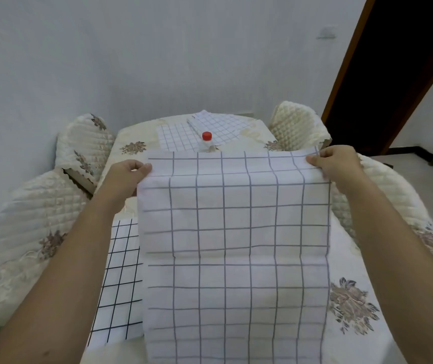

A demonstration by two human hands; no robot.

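A white cloth with a grey grid (236, 245) is held up in front of me, hanging down over the table. My left hand (127, 177) pinches its top left corner. My right hand (337, 164) pinches its top right corner. The cloth shows a horizontal fold crease about halfway down. It hides the middle of the table behind it.
A table with a cream floral cover (352, 298) stands before me. A cloth with a black grid (120, 285) lies at its left. Two more grid cloths (218, 126) and a red-capped bottle (207, 140) sit at the far end. Quilted chairs (26, 219) flank the table; a dark doorway (394, 61) is right.
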